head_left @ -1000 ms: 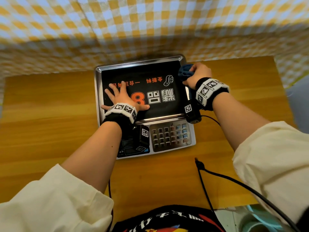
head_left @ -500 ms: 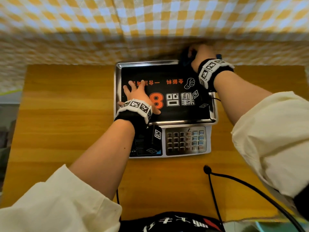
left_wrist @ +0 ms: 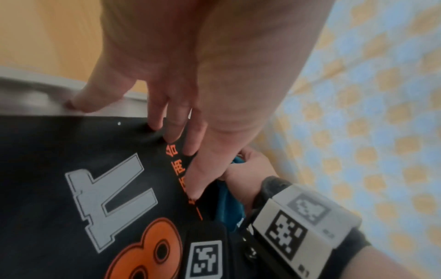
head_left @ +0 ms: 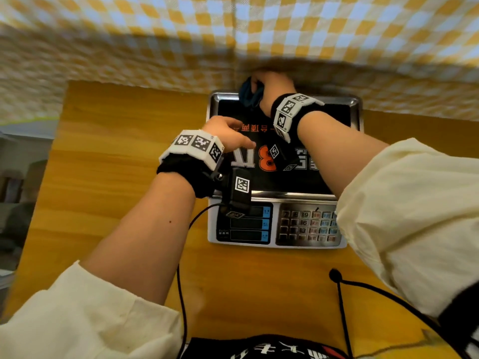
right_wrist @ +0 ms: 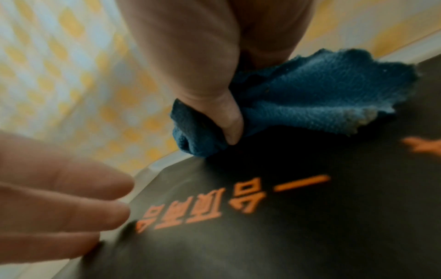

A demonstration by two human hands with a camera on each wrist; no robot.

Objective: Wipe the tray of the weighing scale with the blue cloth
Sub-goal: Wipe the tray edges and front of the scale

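Note:
The weighing scale's steel tray [head_left: 357, 110] carries a black mat printed in orange and grey. My right hand [head_left: 268, 86] grips the bunched blue cloth [head_left: 248, 95] at the tray's far edge, left of its middle. In the right wrist view the thumb [right_wrist: 219, 105] pinches the cloth [right_wrist: 310, 94] down onto the mat. My left hand [head_left: 228, 133] is open over the tray's left part. Its straight fingers [left_wrist: 171, 120] touch the mat near the left rim [left_wrist: 28, 98], just beside the right hand [left_wrist: 248, 169].
The scale's display and keypad [head_left: 308, 225] face me at the front. The scale sits on a wooden table [head_left: 116, 177]. A yellow checked curtain [head_left: 233, 35] hangs right behind the tray. Black cables [head_left: 342, 307] trail over the table's near side.
My right hand has carried the cloth from the tray's right edge to the far edge and leftward along it. My left hand has lifted from lying flat to fingertips on the mat.

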